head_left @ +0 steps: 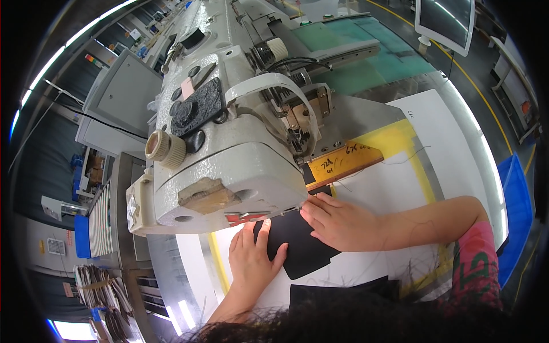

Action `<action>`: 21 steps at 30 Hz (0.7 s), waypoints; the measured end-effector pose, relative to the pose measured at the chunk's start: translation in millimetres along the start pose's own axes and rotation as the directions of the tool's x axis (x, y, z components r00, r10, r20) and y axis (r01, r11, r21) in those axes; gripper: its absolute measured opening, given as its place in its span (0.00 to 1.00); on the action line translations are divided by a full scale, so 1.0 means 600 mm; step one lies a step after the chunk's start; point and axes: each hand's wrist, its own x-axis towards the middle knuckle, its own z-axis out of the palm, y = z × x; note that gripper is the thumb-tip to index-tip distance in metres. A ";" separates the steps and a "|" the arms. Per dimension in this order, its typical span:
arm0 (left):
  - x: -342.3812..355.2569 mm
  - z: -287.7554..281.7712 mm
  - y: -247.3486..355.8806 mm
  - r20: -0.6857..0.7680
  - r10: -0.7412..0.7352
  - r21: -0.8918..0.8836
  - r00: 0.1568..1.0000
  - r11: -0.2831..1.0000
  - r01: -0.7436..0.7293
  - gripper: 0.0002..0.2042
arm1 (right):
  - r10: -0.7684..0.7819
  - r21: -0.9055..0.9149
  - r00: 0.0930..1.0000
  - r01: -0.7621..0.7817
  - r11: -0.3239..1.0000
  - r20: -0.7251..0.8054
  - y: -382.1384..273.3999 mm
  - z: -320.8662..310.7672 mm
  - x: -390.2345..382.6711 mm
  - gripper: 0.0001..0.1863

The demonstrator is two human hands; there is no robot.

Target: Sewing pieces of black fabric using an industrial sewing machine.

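Observation:
A flat black piece of material (300,243) lies on the white work surface (366,263) under the head of an industrial sewing machine (229,154). My left hand (254,257) rests on its left side, fingers stretched forward and thumb apart; some fingertips reach the edge of the machine head. From the right, my right hand (340,223) lies over the piece's far right part with its fingers extended. Just beyond that hand sits a yellow-orange bar with handwriting (343,166), beside the needle area. The machine head hides the far end of the black piece.
Another black piece (343,290) lies nearer to me, partly covered by dark hair. Yellow tape (423,177) borders the white surface. A green plate (360,51) is behind the machine, a monitor (446,20) at far right, and a blue bin (514,211) beside the table.

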 end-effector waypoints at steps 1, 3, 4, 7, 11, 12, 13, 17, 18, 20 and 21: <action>0.000 0.001 0.002 0.010 -0.010 -0.004 1.000 1.000 0.011 0.27 | -0.009 0.034 0.997 0.007 0.999 0.072 0.003 -0.004 -0.004 0.24; -0.001 0.002 0.004 -0.003 -0.019 0.002 1.000 1.000 0.019 0.27 | 0.023 0.065 0.999 -0.020 0.998 -0.031 0.011 -0.016 -0.016 0.22; -0.001 0.002 0.004 0.006 -0.017 -0.003 1.000 1.000 0.017 0.27 | 0.031 0.109 0.998 -0.026 0.994 -0.047 0.016 -0.021 -0.021 0.21; 0.000 -0.003 0.006 -0.001 -0.017 -0.013 1.000 1.000 0.017 0.27 | 0.046 0.044 0.991 -0.041 0.998 -0.129 0.041 -0.029 -0.033 0.16; 0.011 -0.016 0.020 -0.015 -0.028 -0.001 0.999 1.000 0.028 0.25 | 0.069 0.108 0.979 -0.049 0.993 -0.191 0.062 -0.027 -0.027 0.11; 0.015 -0.018 0.028 0.003 0.017 -0.042 1.000 0.999 -0.017 0.23 | 0.050 0.086 0.979 -0.033 0.996 -0.199 0.065 -0.026 -0.023 0.09; 0.020 -0.018 0.037 0.026 0.066 -0.085 0.997 0.994 -0.064 0.21 | 0.029 0.064 0.978 -0.016 0.998 -0.206 0.067 -0.026 -0.020 0.07; 0.044 -0.005 0.072 -0.064 0.143 -0.266 0.988 0.951 -0.155 0.15 | -0.036 0.025 0.957 0.045 0.999 -0.287 0.072 -0.029 -0.007 0.06; 0.049 0.000 0.077 -0.086 0.134 -0.267 0.987 0.951 -0.152 0.15 | -0.060 0.028 0.948 0.072 0.997 -0.314 0.073 -0.028 -0.005 0.06; 0.058 0.011 0.084 -0.115 0.093 -0.253 0.989 0.960 -0.120 0.14 | -0.079 0.028 0.937 0.094 0.995 -0.339 0.075 -0.027 -0.003 0.06; 0.060 0.018 0.088 -0.123 0.092 -0.253 0.988 0.960 -0.121 0.14 | -0.072 0.036 0.952 0.086 0.996 -0.297 0.075 -0.025 -0.003 0.06</action>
